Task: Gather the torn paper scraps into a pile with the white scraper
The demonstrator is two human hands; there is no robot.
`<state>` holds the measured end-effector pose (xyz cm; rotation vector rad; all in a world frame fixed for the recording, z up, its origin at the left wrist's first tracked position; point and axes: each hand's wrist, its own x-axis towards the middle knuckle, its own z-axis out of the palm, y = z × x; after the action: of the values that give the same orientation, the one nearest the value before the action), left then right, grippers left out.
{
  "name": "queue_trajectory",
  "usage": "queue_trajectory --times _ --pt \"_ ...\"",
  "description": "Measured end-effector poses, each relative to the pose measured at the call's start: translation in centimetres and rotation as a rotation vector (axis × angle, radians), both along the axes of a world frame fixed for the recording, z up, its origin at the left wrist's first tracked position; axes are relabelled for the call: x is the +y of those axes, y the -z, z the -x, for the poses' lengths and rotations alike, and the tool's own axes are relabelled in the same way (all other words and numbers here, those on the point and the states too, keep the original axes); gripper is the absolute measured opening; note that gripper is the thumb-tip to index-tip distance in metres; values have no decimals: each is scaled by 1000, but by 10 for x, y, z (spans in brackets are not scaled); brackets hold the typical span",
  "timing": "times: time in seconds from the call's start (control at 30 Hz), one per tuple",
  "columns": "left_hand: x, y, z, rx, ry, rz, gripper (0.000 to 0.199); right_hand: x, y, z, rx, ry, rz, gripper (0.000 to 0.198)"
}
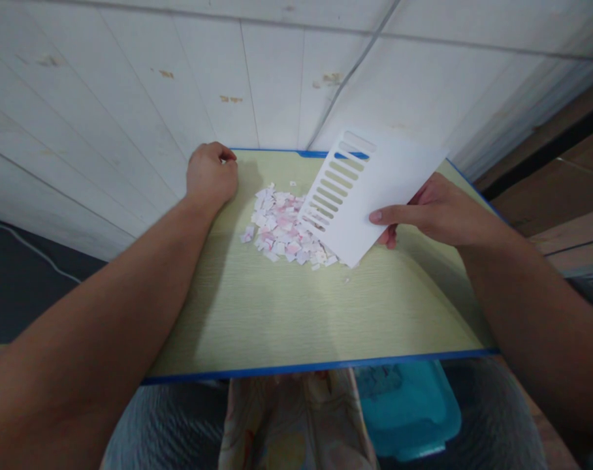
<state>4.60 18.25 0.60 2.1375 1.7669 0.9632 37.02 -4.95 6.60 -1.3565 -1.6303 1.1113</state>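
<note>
My right hand [418, 212] grips a white slotted sheet [379, 196] by its lower right edge, thumb on top and fingers beneath. A row of long rounded slots runs down the sheet's left side. Its lower left part covers some of a heap of small white and pink paper scraps [281, 225] on the table. My left hand [212, 173] rests at the table's far left edge with its fingers curled in; whether anything is inside cannot be seen.
The pale yellow-green table [277, 320] has a blue edge strip. White wooden boards [272, 85] with a hanging cable [355, 68] stand behind it. Below the front edge are a turquoise plastic container [409, 411] and patterned cloth [296, 424]. Brown boxes [561, 176] stand on the right.
</note>
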Motion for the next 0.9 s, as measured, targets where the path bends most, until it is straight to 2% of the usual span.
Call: queue_trajectory --times 0.1,0.23,0.53,0.73,0.8,0.9 --pt "1 0 1 6 3 5 59 0 -1 -1 6 16 -7 31" --pt "2 0 2 0 17 16 60 1 -2 0 11 57 -35 30" --pt "6 5 5 -62 34 5 42 6 5 -2 8 241 -216 38" --pt "3 4 4 -55 11 -19 35 4 6 0 1 307 -295 40" --pt "1 2 3 -41 12 -16 38 2 4 2 17 300 -303 40" --pt "-3 -2 2 -7 26 19 50 0 2 4 41 200 -228 35"
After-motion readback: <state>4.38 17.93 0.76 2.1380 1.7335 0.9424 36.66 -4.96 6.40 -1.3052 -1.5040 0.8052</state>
